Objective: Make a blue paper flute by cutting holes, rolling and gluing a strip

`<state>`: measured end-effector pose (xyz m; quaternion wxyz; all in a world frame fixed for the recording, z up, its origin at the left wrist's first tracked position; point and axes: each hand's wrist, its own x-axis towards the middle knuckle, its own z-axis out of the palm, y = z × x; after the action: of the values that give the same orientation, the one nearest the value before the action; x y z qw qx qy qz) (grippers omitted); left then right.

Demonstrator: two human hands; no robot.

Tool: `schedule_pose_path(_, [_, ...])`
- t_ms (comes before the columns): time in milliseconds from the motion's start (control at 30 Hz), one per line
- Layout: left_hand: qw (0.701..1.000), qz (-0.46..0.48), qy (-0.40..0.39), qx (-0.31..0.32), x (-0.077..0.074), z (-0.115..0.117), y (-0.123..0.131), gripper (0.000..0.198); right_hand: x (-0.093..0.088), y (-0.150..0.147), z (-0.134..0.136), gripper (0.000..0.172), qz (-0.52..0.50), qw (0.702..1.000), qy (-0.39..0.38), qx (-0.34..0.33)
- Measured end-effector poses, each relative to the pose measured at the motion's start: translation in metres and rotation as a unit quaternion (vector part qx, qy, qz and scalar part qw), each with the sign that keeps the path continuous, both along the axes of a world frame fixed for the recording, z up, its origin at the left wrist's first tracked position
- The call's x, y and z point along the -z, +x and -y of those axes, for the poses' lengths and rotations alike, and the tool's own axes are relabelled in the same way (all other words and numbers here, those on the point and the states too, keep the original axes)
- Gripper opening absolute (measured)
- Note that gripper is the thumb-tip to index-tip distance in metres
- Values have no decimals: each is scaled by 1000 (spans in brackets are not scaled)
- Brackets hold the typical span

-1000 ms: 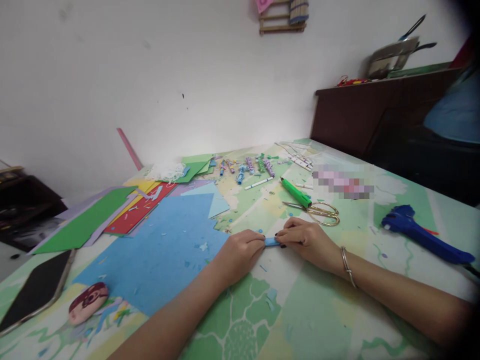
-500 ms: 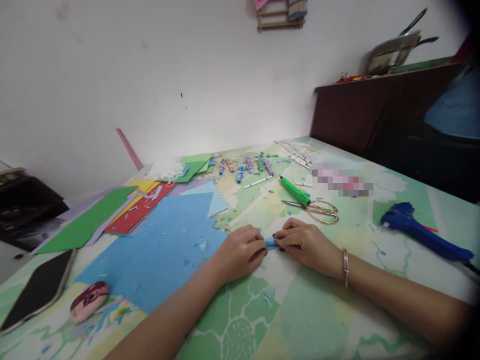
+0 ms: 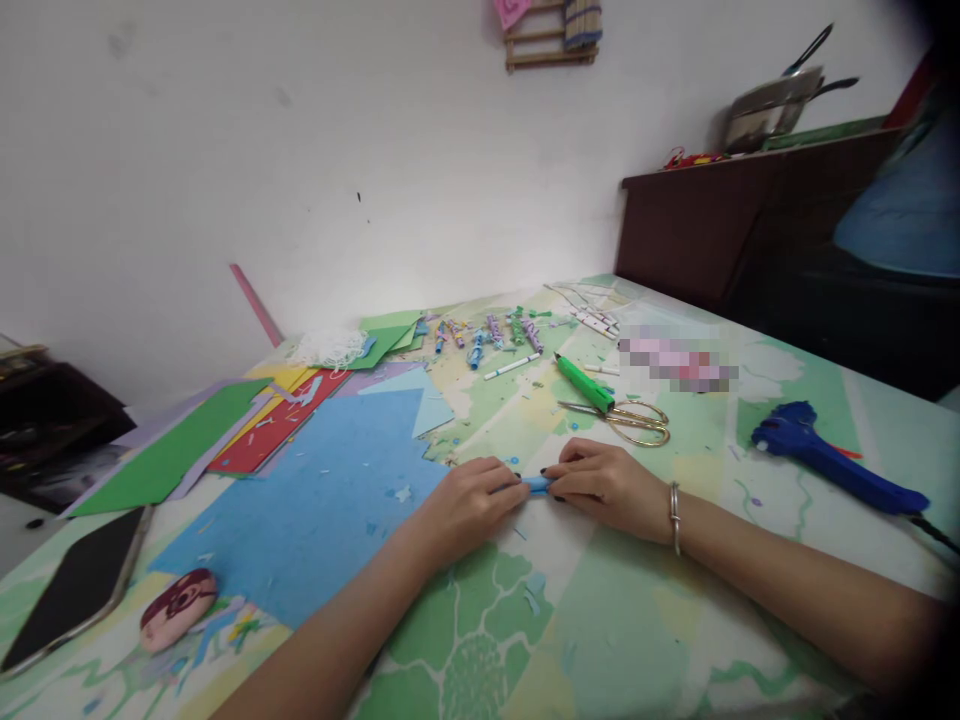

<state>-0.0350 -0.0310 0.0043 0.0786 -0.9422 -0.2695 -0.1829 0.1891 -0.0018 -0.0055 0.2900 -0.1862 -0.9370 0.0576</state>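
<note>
Hands: two; left hand (image 3: 469,500) and right hand (image 3: 604,483), both on the near side of the scissors (image 3: 626,418), fingertips facing each other.
Grip: each hand pinches one end of the blue paper piece (image 3: 537,484), fingers closed on it.
Blue paper piece: one, small and narrow, low over the table, near the scissors and to their left.
Bracelet (image 3: 675,503): one, metal, on the right wrist, nearer than the scissors.
Scissors: one pair, gold handles, lying flat.
Green pen-shaped tool (image 3: 583,383): one, touching the scissors' far side.
Glue gun (image 3: 825,462): one, blue, well right of the scissors.
White marker (image 3: 514,366): one, left of and beyond the scissors.
Paper sheets: large blue sheet (image 3: 315,500), green sheet (image 3: 172,450), red sheet (image 3: 274,430), all left of the scissors.
Phone (image 3: 71,590): one, far left of the scissors, screen dark.
Surface: table (image 3: 600,620) with a green patterned cover, strewn with paper scraps.
Room: white wall (image 3: 337,150) beyond the scissors; dark wooden cabinet (image 3: 690,230) behind them to the right.
</note>
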Motion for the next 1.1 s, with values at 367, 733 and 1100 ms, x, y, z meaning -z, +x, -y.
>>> schedule_pose_path(367, [992,112,-34,-36,15,-4,2,27,0,-1,-3,16,-26,986,-123,111])
schedule_pose_path(733, [984,120,-62,-121,15,0,11,29,6,-9,-1,27,-26,993,-48,107])
schedule_pose_path(1100, [981,-140,-13,-135,-9,9,2,21,6,-10,-1,24,-33,976,-114,181])
